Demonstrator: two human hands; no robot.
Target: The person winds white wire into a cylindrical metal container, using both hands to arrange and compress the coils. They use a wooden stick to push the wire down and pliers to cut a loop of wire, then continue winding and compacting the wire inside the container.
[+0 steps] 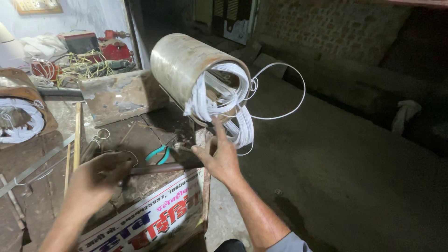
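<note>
Fingers of the right hand (223, 158) are spread loose, index tip up against the bundle of thin white wire loops (228, 100) hanging from the mouth of the dull grey metal cylinder (186, 63), prob. steadying them. Left hand (95, 179) is curled tight round the dark metal rod handle (158, 169), which runs twd the cylinder's mount. Teal-handled pliers (157, 153) lie just behind the rod on the worn wooden bench (51, 186). Another white wire coil (18, 120) sits far left.
</note>
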